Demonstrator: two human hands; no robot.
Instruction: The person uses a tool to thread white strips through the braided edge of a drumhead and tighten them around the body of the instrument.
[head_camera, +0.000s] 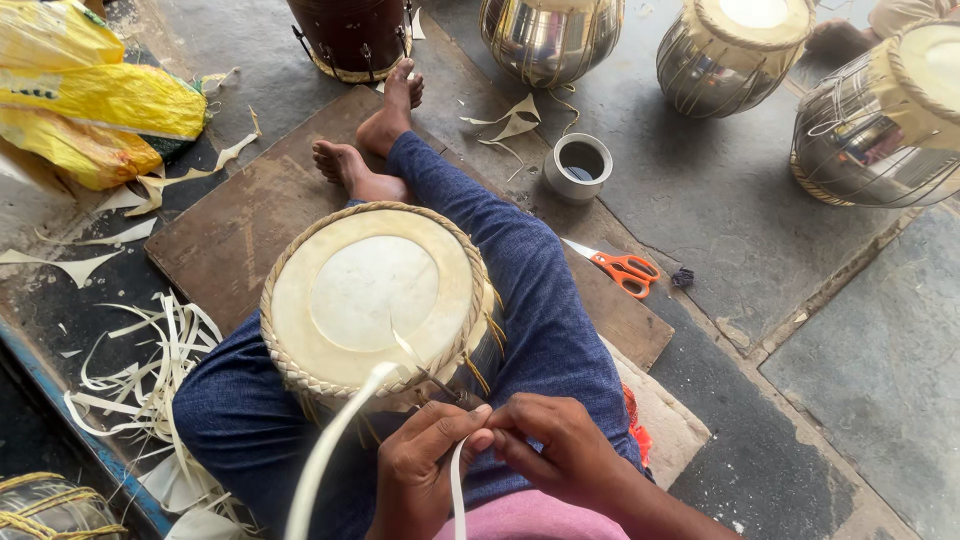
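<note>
Drum (375, 295) on lap, head upward; left hand (425, 470) and right hand (555, 450) pinched shut together on pale hide strap (330, 450) just below its braided rim (300, 375).

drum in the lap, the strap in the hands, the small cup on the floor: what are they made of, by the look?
Drum: head looks like pale, matt stretched hide, rim a braided hide-like lacing; shiny body below suggests metal.
Strap: likely rawhide, a flat cream strip that bends stiffly between left hand and right hand.
Cup: probably steel, with a dull grey sheen and thin rim.
</note>
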